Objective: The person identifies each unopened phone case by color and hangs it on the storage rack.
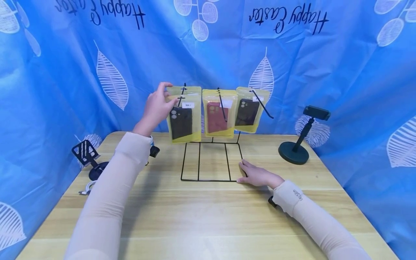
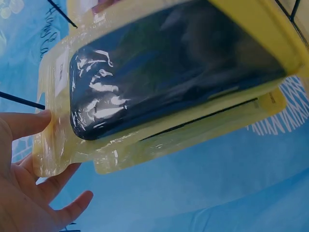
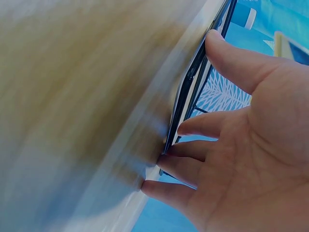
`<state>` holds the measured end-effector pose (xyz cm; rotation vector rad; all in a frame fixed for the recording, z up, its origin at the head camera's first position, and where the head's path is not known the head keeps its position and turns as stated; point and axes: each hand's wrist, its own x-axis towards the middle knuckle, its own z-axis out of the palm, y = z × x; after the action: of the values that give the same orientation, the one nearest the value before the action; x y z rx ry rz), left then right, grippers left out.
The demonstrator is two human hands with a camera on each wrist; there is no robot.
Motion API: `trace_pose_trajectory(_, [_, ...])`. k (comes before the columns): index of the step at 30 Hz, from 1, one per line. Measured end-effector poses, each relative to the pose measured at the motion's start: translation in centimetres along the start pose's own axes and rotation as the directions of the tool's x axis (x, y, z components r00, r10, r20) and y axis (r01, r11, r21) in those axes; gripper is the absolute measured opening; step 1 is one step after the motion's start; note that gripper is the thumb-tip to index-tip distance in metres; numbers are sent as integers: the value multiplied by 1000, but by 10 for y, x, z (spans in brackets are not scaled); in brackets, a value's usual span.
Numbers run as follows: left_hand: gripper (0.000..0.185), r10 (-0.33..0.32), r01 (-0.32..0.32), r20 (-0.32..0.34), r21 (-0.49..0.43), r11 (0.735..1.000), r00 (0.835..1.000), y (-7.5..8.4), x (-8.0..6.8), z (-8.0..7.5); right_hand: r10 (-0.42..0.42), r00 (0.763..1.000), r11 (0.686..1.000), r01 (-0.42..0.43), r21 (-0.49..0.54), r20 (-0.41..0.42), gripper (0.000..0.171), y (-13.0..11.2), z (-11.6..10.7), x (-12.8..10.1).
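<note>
In the head view my left hand (image 1: 155, 106) pinches the top edge of a yellow clear-front pouch (image 1: 196, 124) with a black phone case (image 1: 182, 123) inside. The hook passes at the pouch's top; another pouch (image 1: 195, 89) hangs behind it. In the left wrist view, the thumb is on the front of the pouch (image 2: 58, 145), with fingers behind. Along the rack hang a pouch with a red phone case (image 1: 217, 121) and a tilted one with a dark case (image 1: 247, 112). My right hand (image 1: 260, 176) rests its outstretched fingers against the black wire rack's base (image 1: 211, 180).
A dark phone stand (image 1: 294, 151) stands at the table's right rear. On the left are another black phone stand (image 1: 94, 164) and a white cable (image 1: 88, 188). Blue printed cloth (image 1: 221, 54) hangs behind the wooden table (image 1: 195, 216).
</note>
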<state>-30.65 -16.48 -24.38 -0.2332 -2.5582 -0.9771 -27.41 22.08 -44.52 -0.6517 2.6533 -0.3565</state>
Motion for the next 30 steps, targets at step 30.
trace_pose_trajectory(30, [62,166,-116,-268,193,974,949,-6,8,25,11,1000,1000,-11,-7,9,86,-3,1,-4])
